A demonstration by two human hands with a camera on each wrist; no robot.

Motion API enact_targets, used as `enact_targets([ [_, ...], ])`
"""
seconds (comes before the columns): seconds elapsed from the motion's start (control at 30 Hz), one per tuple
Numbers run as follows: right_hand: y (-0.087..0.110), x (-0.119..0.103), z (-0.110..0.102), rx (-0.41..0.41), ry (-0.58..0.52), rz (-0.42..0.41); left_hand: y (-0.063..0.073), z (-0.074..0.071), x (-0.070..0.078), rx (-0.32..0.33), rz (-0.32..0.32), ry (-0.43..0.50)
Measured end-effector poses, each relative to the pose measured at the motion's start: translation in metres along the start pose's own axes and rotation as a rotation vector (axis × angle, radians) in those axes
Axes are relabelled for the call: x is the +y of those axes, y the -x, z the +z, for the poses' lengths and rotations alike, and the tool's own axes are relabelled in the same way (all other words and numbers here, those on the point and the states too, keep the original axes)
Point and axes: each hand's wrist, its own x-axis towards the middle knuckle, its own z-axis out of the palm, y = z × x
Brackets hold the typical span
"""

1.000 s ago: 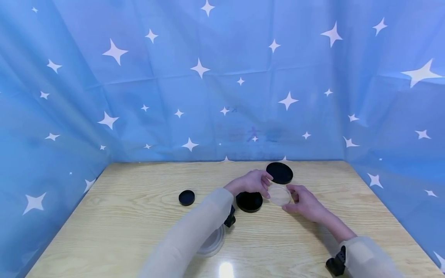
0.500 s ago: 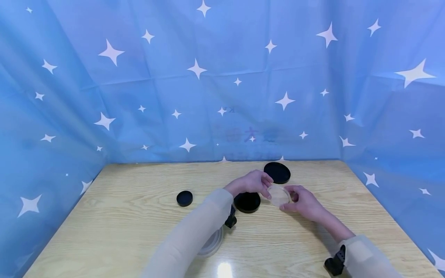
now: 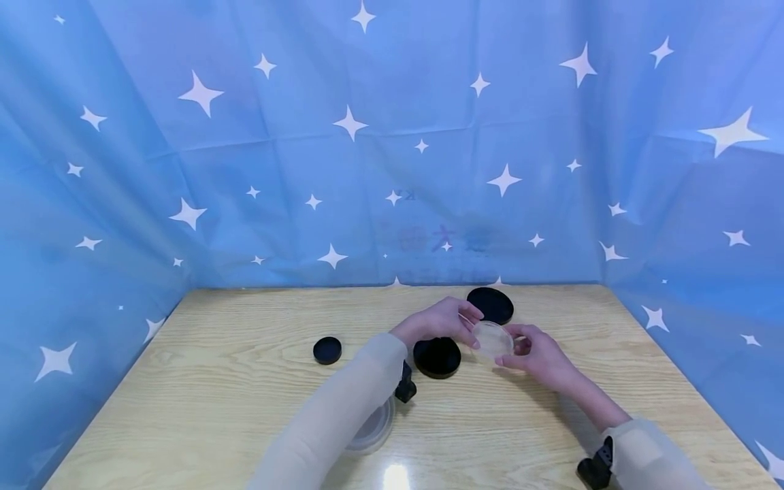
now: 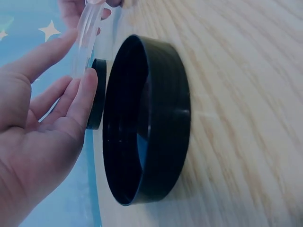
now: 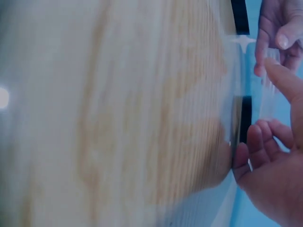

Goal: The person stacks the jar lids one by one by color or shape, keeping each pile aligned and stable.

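Both hands hold a clear, shallow round plastic lid (image 3: 493,337) by its rim, raised off the tabletop toward the back right. On its left side, the left hand (image 3: 444,320) has thumb and fingertips at the edge, as the left wrist view shows with the lid (image 4: 86,40) standing edge-on. The right hand (image 3: 542,357) grips the opposite side; in the right wrist view its thumb and curled fingers meet the lid (image 5: 267,101). Below the left hand lies a black round dish (image 3: 437,358), its open side up. Another black round dish (image 3: 490,306) lies behind the lid.
A small black round dish (image 3: 327,350) sits left of the hands on the wooden table (image 3: 202,395). Partly hidden by the left sleeve is a larger clear round piece (image 3: 375,430). A blue curtain with white stars (image 3: 392,136) stands along the table's back and sides.
The clear lid has tilted and risen slightly, with both hands still on it. The right thumb now lies nearer its front edge. The black dishes have stayed in place.
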Motion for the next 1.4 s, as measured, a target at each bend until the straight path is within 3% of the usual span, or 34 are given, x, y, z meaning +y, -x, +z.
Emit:
enact_targets([
  [0.23,-0.001,-0.013,0.001,0.016,0.012,-0.035,0.013,-0.007,0.005,0.031,-0.015,0.016],
  [0.5,0.001,-0.035,0.006,0.038,-0.03,-0.112,0.046,-0.02,0.012,0.067,0.019,-0.032],
  [0.77,0.001,-0.059,0.015,0.024,-0.098,-0.145,0.077,-0.027,0.011,0.123,0.058,0.033],
  [0.93,0.002,-0.073,0.022,-0.007,-0.123,-0.163,0.099,-0.027,0.009,0.176,0.044,0.084],
  [1.13,0.006,-0.08,0.036,-0.011,-0.118,-0.197,0.126,-0.026,0.003,0.192,0.038,0.083],
  [1.4,0.01,-0.103,0.062,-0.04,-0.075,-0.324,0.171,-0.032,-0.011,0.214,0.044,0.154],
])
